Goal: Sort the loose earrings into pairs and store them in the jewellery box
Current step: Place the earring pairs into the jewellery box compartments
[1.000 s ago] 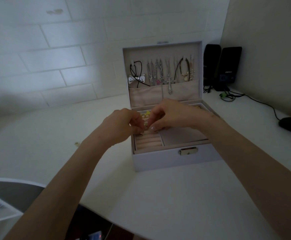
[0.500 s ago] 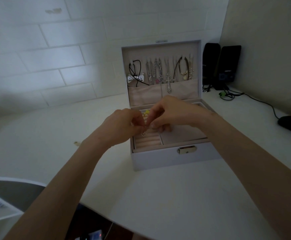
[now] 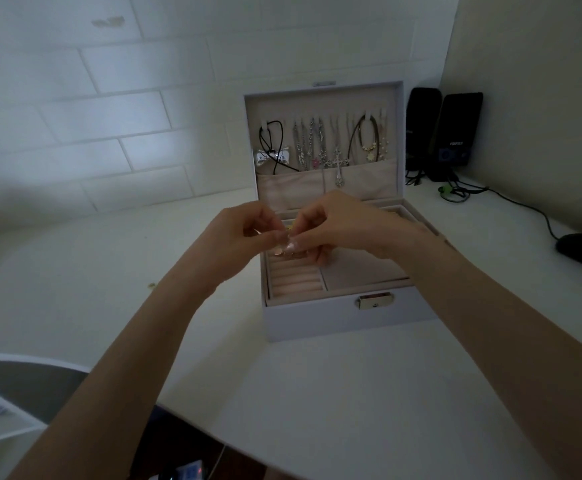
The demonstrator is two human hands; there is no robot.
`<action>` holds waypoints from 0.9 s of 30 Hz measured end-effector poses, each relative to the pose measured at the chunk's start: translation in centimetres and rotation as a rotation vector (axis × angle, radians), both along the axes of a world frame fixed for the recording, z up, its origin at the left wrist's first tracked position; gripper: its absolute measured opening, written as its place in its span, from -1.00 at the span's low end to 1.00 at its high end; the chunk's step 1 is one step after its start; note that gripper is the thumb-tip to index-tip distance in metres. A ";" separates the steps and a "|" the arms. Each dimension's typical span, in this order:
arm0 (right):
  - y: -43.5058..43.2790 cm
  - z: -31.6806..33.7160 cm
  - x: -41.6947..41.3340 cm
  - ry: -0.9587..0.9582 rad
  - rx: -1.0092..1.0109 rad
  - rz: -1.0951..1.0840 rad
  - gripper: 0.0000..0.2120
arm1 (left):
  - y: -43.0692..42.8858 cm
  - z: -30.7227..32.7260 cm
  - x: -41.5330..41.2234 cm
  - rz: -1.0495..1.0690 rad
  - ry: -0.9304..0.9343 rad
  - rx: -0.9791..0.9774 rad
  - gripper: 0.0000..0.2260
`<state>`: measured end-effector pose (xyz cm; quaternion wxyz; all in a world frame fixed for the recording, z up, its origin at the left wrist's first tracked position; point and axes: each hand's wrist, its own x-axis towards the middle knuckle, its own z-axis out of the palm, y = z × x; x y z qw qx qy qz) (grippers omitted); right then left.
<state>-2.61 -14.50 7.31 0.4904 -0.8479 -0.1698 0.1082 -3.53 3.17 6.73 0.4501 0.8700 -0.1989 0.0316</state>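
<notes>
Two hands meet above the open jewellery box point(image 3: 334, 320), left hand point(image 3: 244, 237) and right hand point(image 3: 345, 226) sharing one grip, both pinching a small earring point(image 3: 284, 249) directly over the ridged slots point(image 3: 294, 280). Sorting looks underway but unfinished: bright pieces point(image 3: 288, 226) already lie in the tray just behind the grip, while one small loose piece point(image 3: 151, 285) waits on the bench point(image 3: 317, 393) well left of it. Since half a second earlier, the grip has hardly moved.
</notes>
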 end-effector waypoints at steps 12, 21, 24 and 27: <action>0.9 -0.2 -0.5 0.153 -0.237 -0.004 -0.83 | 0.3 -0.9 0.9 -0.001 -0.086 0.431 -0.95; 1.2 -0.2 -0.6 0.178 -0.271 -0.080 -0.76 | -0.4 -0.3 0.8 0.028 -0.137 0.599 -0.84; 1.3 -0.2 -0.7 0.168 -0.274 -0.069 -0.81 | -0.4 -0.2 0.8 0.026 -0.132 0.601 -0.87; 1.3 -0.2 -0.7 0.166 -0.266 -0.070 -0.80 | -0.4 0.0 0.7 0.007 -0.127 0.601 -0.91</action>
